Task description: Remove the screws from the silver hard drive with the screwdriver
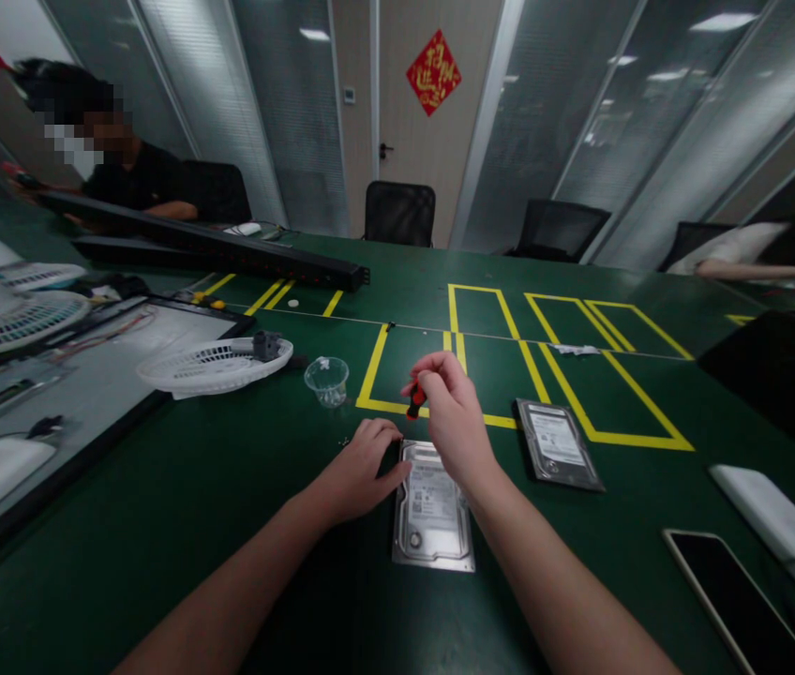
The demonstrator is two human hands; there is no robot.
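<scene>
A silver hard drive (432, 506) with a white label lies flat on the green table in front of me. My left hand (362, 469) grips its upper left side, thumb on the near edge and fingers bent round the far corner. Above the drive's far end, my right hand (450, 408) pinches a small red and black screwdriver (415, 401), held roughly upright. The screwdriver's tip is too small to make out. A second hard drive (558, 444) lies to the right. Tiny screw-like bits (345, 442) sit left of my left hand, near a clear plastic cup (327, 381).
White fan grilles (218, 364) and a large flat panel (116, 347) occupy the left. Long black bars (229, 248) lie behind them. Yellow tape (615, 438) marks rectangles. A phone (735, 600) and a white device (784, 530) lie right. Two people sit across the table.
</scene>
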